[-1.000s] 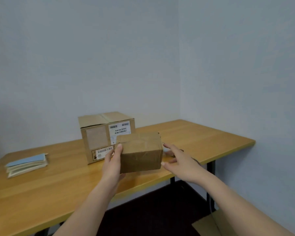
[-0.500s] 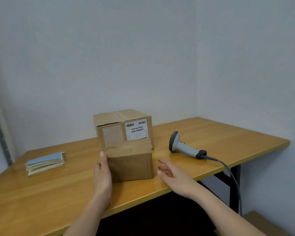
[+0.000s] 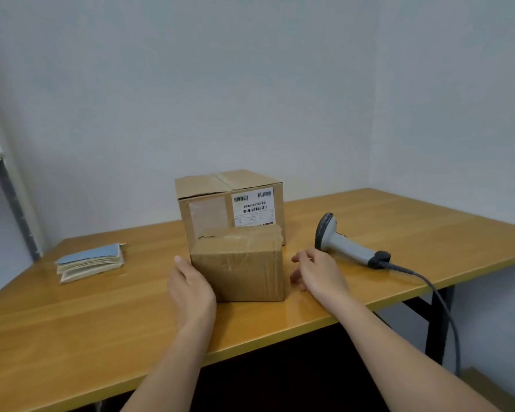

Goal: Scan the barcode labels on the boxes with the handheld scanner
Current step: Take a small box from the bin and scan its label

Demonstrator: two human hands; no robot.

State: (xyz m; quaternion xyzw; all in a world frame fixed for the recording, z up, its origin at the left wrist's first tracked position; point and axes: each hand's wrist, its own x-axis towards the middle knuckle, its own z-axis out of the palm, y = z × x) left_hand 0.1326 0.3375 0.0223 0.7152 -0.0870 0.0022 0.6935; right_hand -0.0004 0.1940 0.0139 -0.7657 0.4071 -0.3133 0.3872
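Observation:
A small taped cardboard box (image 3: pixel 241 267) rests on the wooden table (image 3: pixel 72 316), in front of a larger cardboard box (image 3: pixel 217 200) whose white barcode label (image 3: pixel 252 206) faces me. My left hand (image 3: pixel 191 288) lies flat against the small box's left side. My right hand (image 3: pixel 318 272) hovers open just right of the small box, not touching it. A grey handheld scanner (image 3: pixel 344 242) lies on the table to the right, its dark cable (image 3: pixel 437 295) trailing over the table edge. No label shows on the small box's visible faces.
A stack of booklets with a blue cover (image 3: pixel 91 261) lies at the left of the table. Walls meet in a corner behind the table's right end. A grey metal frame (image 3: pixel 9 191) stands at the far left. The table's front edge is close to me.
The small box was held up a second ago and now sits on the table. My right hand has let go and moved off to the right. The view has shifted right, revealing the scanner.

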